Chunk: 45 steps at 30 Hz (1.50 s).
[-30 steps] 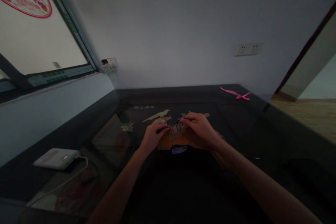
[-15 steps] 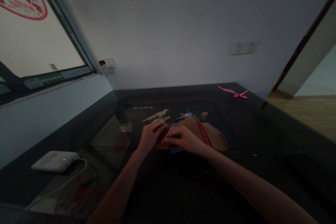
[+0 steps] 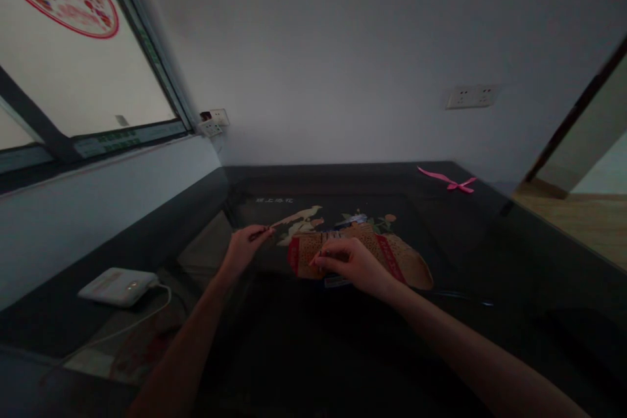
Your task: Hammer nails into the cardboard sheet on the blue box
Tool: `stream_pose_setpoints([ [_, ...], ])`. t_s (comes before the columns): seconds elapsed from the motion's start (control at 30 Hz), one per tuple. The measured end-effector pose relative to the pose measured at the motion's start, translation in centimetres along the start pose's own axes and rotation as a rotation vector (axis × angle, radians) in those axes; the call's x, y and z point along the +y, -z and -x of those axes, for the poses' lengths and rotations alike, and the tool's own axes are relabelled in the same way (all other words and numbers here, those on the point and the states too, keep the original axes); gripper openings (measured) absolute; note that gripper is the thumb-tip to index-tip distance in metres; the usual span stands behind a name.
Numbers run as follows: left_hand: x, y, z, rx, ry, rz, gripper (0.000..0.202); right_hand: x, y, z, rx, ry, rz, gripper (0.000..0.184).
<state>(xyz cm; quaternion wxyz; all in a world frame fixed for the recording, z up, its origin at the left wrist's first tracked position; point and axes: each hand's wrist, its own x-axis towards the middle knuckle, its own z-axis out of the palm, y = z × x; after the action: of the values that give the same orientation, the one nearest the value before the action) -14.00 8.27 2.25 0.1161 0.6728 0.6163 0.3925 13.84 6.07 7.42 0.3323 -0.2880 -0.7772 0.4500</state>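
Observation:
A tan, dotted piece shaped like an insole (image 3: 304, 253), with red bands and a rounded right end, lies in front of me. My right hand (image 3: 355, 264) rests over its left half, thumb and fingertips pinched together at its surface. What those fingertips hold, if anything, is too small to name. To the left of the piece, apart from it, my left hand (image 3: 245, 245) is closed in a pinch just above the tabletop. Something small and dark may be between its fingertips, but I cannot make it out. A dark blue item with a white label (image 3: 336, 281) shows partly under the piece.
The dark glossy table (image 3: 313, 339) bears a printed bird and flowers. A white device (image 3: 120, 286) with a cable lies at the left. A pink ribbon (image 3: 458, 185) is at the far right, and a thin shiny object (image 3: 465, 297) lies right of the insole-shaped piece.
My left hand has moved left, away from the piece and my right hand, uncovering the piece's red left end. My right hand stays pinched over the piece. The view has shifted slightly.

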Motion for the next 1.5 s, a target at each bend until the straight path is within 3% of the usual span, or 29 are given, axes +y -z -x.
stream_pose_setpoints([
  [0.1,-4.1,1.8,1.8,-0.189,-0.034,-0.337,0.024,-1.7,-0.2,0.7,0.047,0.037,0.044,0.017],
  [0.17,-5.9,2.6,2.9,-0.303,-0.035,-0.381,0.026,-2.6,-1.0,1.2,0.012,0.052,0.049,0.017],
  [0.27,-7.0,3.0,3.6,-0.389,-0.035,-0.328,0.029,-2.7,-3.7,1.4,-0.108,0.042,0.065,0.016],
  [0.37,-7.0,2.6,3.5,-0.384,-0.04,-0.295,0.029,-1.2,-7.5,0.4,-0.151,0.036,0.147,0.013],
  [0.5,-6.7,1.8,3.4,-0.308,-0.015,-0.328,0.028,1.5,-11.9,-3.0,-0.222,0.04,0.395,0.015],
  [0.67,-7.2,1.6,3.5,-0.219,0.022,-0.383,0.025,3.4,-14.8,-7.8,-0.22,-0.138,0.691,0.021],
  [0.77,-7.8,1.7,3.6,-0.18,0.073,-0.394,0.022,3.8,-16.0,-9.6,-0.195,-0.185,0.743,0.023],
  [1.07,-8.9,2.0,3.4,-0.174,0.073,-0.31,0.024,4.0,-17.1,-11.6,-0.141,-0.223,0.78,0.026],
  [1.5,-9.0,1.6,3.4,-0.139,0.084,-0.295,0.024,4.9,-15.1,-10.9,-0.126,-0.233,0.802,0.023],
])
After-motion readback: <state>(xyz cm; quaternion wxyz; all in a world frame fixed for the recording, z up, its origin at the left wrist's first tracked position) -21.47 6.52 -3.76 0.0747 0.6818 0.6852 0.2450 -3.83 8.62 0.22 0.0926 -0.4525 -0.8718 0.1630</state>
